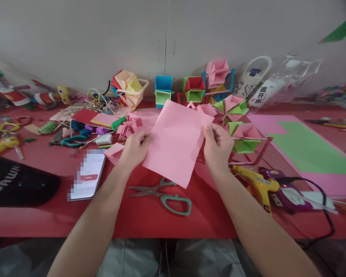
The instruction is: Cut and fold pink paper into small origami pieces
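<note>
The pink paper sheet (177, 140) is positioned in front of the person, above the red desk (89, 223), with its long axis running from near-left to far-right and its nearest corner overlapping a handle of the scissors (152, 191) in view. The left hand (137, 148) pinches the left edge; the right hand (217, 146) pinches the right edge, thumb uppermost. The scissors lie on the desk, blades directed left.

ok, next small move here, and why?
Probably fold the pink sheet, bringing one held edge toward the other. The left hand and right hand already pinch it at opposite sides, it looks mostly flat, and folded pink pieces lie near the left hand. The scissors lie on the table, unheld.
</note>
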Tool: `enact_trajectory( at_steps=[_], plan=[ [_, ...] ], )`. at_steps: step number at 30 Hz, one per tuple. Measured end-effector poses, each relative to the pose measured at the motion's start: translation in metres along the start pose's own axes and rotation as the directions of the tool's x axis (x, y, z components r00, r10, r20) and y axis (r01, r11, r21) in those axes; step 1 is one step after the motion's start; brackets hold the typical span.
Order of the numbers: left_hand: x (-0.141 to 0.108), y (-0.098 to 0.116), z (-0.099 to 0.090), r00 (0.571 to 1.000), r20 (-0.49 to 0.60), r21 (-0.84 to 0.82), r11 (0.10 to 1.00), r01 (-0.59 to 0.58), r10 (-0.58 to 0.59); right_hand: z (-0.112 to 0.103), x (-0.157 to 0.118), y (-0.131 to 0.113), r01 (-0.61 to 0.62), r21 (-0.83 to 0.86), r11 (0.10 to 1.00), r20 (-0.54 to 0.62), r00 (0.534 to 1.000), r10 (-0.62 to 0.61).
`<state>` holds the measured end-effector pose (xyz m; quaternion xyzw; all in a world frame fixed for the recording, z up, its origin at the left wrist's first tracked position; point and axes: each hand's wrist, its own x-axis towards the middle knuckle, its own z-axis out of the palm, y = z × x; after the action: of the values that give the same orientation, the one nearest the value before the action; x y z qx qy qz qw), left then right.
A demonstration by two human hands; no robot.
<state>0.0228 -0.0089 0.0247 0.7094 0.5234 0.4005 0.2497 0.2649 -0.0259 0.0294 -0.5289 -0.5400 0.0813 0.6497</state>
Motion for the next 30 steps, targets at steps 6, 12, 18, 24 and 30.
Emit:
enact_trajectory(
  at_steps=[6, 12, 18, 24, 30],
  plan=[
    [0.0, -0.001, -0.001, 0.994, 0.105, 0.055, 0.998, -0.033, 0.027, 0.0, 0.0, 0.0, -0.015, -0.01, 1.0, -0.005, 1.0, 0.014],
    [0.002, 0.0, -0.004, 0.993, 0.088, 0.24, 0.969, 0.055, -0.078, 0.0, 0.0, 0.004, -0.009, 0.023, 1.0, -0.015, 1.0, 0.009],
    [0.002, -0.001, -0.006, 0.996, 0.09, 0.136, 0.991, 0.018, -0.03, -0.001, 0.003, 0.01, -0.037, 0.05, 0.998, -0.031, 0.999, 0.038],
    [0.001, 0.005, -0.007, 0.977, 0.207, -0.192, 0.978, 0.083, -0.042, 0.001, -0.001, 0.01, -0.094, 0.081, 0.992, 0.078, 0.993, 0.088],
    [0.002, 0.01, -0.012, 0.982, 0.132, -0.151, 0.976, 0.154, -0.135, 0.004, -0.007, 0.006, -0.166, 0.105, 0.981, 0.212, 0.967, 0.141]
  ],
)
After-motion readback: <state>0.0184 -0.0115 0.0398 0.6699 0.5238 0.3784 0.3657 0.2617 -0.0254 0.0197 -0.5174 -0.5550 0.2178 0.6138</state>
